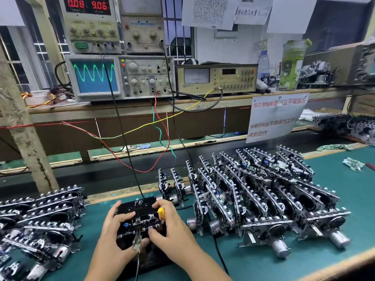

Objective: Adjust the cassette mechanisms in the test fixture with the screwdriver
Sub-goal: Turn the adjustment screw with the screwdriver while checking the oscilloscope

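A black test fixture [140,205] with a cassette mechanism [142,224] seated in it lies on the green mat at the bottom centre. My left hand [113,234] rests on the mechanism's left side, fingers spread and thumb laid across its top. My right hand [168,226] grips a small screwdriver with a yellow handle [161,213], the handle sticking up between thumb and fingers; its tip is hidden among the mechanism's parts. A metal clip [137,243] with a wire hangs off the mechanism's front edge.
Several cassette mechanisms stand in rows to the right [263,195], and another pile lies to the left [40,218]. On the shelf behind, an oscilloscope [95,77] shows a green wave, under a power supply [91,23]. Coloured wires [160,126] hang down to the fixture.
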A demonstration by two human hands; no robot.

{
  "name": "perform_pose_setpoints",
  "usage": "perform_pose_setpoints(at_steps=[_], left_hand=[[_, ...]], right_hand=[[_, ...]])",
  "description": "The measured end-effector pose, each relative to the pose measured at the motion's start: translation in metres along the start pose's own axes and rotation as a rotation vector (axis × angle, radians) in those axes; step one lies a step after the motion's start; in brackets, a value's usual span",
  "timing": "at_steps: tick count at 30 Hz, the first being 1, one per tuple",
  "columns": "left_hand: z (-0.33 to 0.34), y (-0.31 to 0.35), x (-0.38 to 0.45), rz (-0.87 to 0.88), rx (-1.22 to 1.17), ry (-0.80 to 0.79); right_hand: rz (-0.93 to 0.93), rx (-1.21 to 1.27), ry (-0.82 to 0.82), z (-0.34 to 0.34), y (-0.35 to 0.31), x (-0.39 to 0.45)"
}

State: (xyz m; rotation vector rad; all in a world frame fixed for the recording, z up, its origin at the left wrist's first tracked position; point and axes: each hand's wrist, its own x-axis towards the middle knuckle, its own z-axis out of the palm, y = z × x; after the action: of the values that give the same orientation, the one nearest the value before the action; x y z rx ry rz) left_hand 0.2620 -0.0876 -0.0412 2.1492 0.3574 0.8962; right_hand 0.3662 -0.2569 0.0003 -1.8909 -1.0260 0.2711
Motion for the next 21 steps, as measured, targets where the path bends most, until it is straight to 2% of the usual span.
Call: perform_pose_setpoints(at_steps=[21], left_hand=[[-0.0033,0.0083,0.0010,-0.024,0.038,-0.009]], right_hand=[[-0.017,0.006,-0.003,-0.0026,0.0028,0.0003]])
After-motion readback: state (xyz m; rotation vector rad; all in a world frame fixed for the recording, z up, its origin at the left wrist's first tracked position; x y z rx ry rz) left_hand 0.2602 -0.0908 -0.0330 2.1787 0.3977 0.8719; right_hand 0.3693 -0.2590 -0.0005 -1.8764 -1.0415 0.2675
